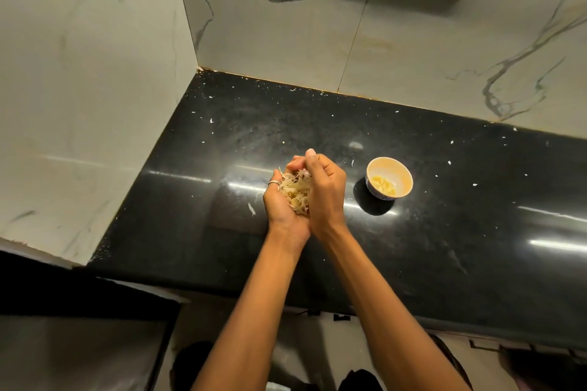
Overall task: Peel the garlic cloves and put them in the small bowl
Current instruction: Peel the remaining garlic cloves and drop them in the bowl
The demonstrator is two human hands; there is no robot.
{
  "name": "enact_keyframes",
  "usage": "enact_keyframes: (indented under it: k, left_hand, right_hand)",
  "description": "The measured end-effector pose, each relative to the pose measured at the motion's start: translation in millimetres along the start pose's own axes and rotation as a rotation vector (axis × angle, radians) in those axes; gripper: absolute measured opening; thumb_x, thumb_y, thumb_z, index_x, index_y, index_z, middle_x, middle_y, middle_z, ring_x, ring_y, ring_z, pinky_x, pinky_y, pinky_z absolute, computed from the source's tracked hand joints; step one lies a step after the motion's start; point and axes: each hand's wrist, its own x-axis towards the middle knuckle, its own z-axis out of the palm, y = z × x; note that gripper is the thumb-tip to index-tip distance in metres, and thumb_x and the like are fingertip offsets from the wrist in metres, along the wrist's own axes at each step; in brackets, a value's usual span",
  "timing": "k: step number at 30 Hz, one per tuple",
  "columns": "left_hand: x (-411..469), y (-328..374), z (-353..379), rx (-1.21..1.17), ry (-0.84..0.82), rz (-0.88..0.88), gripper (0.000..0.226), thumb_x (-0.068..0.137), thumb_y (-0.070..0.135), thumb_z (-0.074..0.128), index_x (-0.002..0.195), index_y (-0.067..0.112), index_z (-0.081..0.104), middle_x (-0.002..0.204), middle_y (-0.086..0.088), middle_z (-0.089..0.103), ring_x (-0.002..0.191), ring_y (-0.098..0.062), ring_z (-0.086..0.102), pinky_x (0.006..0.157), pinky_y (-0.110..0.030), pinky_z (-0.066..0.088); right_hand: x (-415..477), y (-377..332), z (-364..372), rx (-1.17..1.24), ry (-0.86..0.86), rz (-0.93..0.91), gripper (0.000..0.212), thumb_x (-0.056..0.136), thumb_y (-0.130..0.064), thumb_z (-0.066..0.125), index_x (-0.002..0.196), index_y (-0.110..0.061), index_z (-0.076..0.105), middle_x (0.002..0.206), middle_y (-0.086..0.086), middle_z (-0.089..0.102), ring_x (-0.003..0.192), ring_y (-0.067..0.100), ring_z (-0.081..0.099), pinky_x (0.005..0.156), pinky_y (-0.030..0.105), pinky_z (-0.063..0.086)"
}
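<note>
Marble walls meet at the back left corner of a black counter strewn with pale flecks. Over its middle the left hand and right hand cup together, fingers curled round a heap of garlic skins. Toward the right edge, near but apart from the hands, stands the small bowl with peeled cloves inside

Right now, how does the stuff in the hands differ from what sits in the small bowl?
The papery skins are a loose, stringy, pale tangle; the peeled cloves are smooth yellow chunks. The skins are cupped between the left hand and right hand; the cloves lie in the small bowl on the countertop, to the right. The skins heap looks bulkier than the cloves. Both come from garlic.
</note>
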Motion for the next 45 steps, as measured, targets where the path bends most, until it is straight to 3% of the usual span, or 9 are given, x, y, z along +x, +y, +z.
enact_keyframes:
  k: [4,8,14,17,19,28,34,40,45]
  left_hand:
    - [6.0,-1.0,-6.0,0.057,0.048,0.006,0.051,0.106,0.038,0.031,0.096,0.01,0.072,0.1,-0.013,0.073,0.091,-0.027,0.071,0.083,-0.038,0.058]
    - [17.8,4.8,-16.0,0.105,0.106,0.026,0.043,0.107,0.035,0.034,0.106,0.008,0.068,0.107,-0.01,0.071,0.107,-0.024,0.066,0.106,-0.038,0.046]
    - [25.0,29.2,-21.6,0.103,0.121,0.044,0.043,0.108,0.031,0.032,0.105,0.006,0.066,0.107,-0.011,0.069,0.108,-0.023,0.066,0.094,-0.035,0.052]
    - [26.5,40.2,-19.6,0.104,0.11,0.054,0.042,0.108,0.033,0.032,0.108,0.006,0.064,0.109,-0.01,0.068,0.109,-0.022,0.065,0.097,-0.035,0.05]
    - [27.5,46.9,-20.5,0.094,0.111,0.07,0.042,0.109,0.033,0.032,0.11,0.005,0.063,0.11,-0.011,0.067,0.11,-0.023,0.064,0.1,-0.036,0.049]
    - [22.8,77.7,-18.9,0.072,0.109,0.146,0.043,0.109,0.032,0.032,0.11,0.004,0.065,0.11,-0.011,0.069,0.107,-0.024,0.065,0.107,-0.038,0.045]
    - [19.2,80.3,-11.6,0.049,0.089,0.139,0.043,0.109,0.033,0.034,0.111,0.004,0.065,0.113,-0.011,0.07,0.116,-0.025,0.063,0.103,-0.037,0.048]
    - [14.4,77.5,-11.2,0.047,0.096,0.125,0.043,0.109,0.032,0.032,0.11,0.004,0.064,0.116,-0.012,0.066,0.125,-0.026,0.058,0.11,-0.038,0.044]
    - [10.9,77.5,-17.9,0.056,0.107,0.127,0.043,0.109,0.032,0.033,0.109,0.003,0.065,0.113,-0.012,0.068,0.119,-0.025,0.063,0.107,-0.038,0.047]
  right_hand:
    - [0.3,-5.9,-7.5,-0.094,0.001,-0.068,0.026,0.1,-0.015,0.057,0.086,0.0,0.072,0.082,0.016,0.073,0.08,0.022,0.069,0.076,0.039,0.056]
    - [2.0,-8.1,-32.7,-0.217,0.051,-0.104,0.021,0.101,-0.014,0.056,0.097,-0.008,0.076,0.095,-0.003,0.075,0.092,0.003,0.068,0.08,0.017,0.049]
    - [-24.2,48.2,-77.9,-0.671,0.002,-0.073,0.031,0.107,-0.03,0.044,0.121,-0.013,0.066,0.12,-0.001,0.067,0.114,0.008,0.058,0.101,0.038,0.048]
    - [-41.7,80.1,-75.6,-0.974,-0.052,-0.015,0.052,0.107,-0.041,0.037,0.149,-0.011,0.041,0.158,0.008,0.039,0.149,0.022,0.028,0.125,0.042,0.02]
    - [-44.1,86.9,-60.9,-1.073,-0.069,-0.017,0.062,0.106,-0.042,0.034,0.157,-0.007,0.025,0.166,0.009,0.022,0.155,0.022,0.011,0.127,0.035,0.006]
    - [-15.5,95.3,4.1,-1.049,-0.413,-0.188,0.065,0.098,-0.045,0.026,0.148,-0.004,0.039,0.157,0.015,0.038,0.152,0.028,0.024,0.125,0.045,0.018]
    - [-10.4,99.0,4.7,-1.031,-0.599,-0.449,0.045,0.093,-0.029,0.057,0.133,-0.008,0.062,0.133,0.009,0.061,0.127,0.033,0.052,0.107,0.045,0.042]
    - [-11.3,102.0,-40.9,-0.938,-0.386,-0.459,0.017,0.093,-0.01,0.068,0.107,-0.005,0.077,0.119,0.007,0.073,0.12,0.022,0.064,0.102,0.042,0.051]
    - [-23.7,77.6,-77.9,-0.836,-0.138,-0.325,0.024,0.1,-0.016,0.062,0.121,-0.008,0.071,0.131,0.004,0.068,0.133,0.007,0.049,0.113,0.035,0.043]
